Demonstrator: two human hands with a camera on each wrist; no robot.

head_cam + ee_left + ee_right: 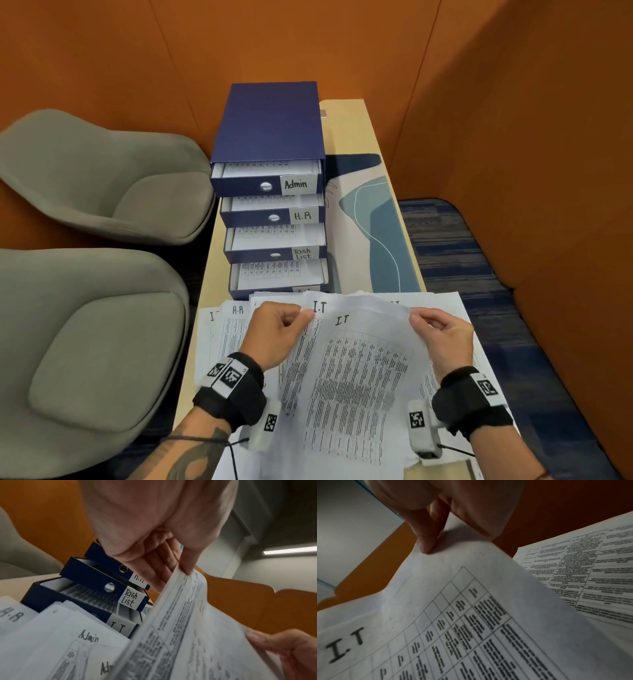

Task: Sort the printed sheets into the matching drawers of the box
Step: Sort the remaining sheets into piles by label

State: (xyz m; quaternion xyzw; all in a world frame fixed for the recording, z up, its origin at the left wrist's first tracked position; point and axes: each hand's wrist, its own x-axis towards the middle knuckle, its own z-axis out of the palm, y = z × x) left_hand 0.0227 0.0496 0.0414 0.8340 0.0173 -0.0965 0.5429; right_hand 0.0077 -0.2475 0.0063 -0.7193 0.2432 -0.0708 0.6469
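Both hands — left hand (274, 334), right hand (442, 337) — pinch a bowed, table-printed "I.T" sheet (349, 377), perhaps several.

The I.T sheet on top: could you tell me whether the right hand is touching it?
Touching: the right wrist view shows the right hand pinching the I.T sheet at its top corner.

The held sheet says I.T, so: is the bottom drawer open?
Open. The bottom drawer is pulled out furthest, showing a printed sheet inside; the left wrist view shows its I.T label.
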